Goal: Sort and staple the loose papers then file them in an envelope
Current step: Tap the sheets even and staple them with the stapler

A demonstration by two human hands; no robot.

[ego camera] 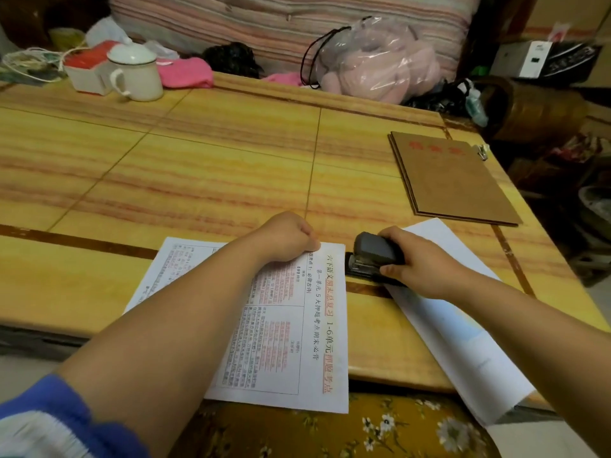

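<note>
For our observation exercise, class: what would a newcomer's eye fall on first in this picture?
First, the printed papers at the near table edge, pinned by the fisted left hand. Beside them, the right hand grips a dark stapler at the sheet's top corner. Farther right lies a brown envelope; a white lidded mug stands far left.

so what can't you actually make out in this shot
All in the head view:
- How many sheets are in the printed papers: the left hand and its forearm cover the middle.
- Whether a staple is in: the stapler mouth is hidden by its own body and the right hand.
- The red title on the brown envelope: blurred.
- The white sheets under the right arm: faint, cut off at the lower edge.
</note>
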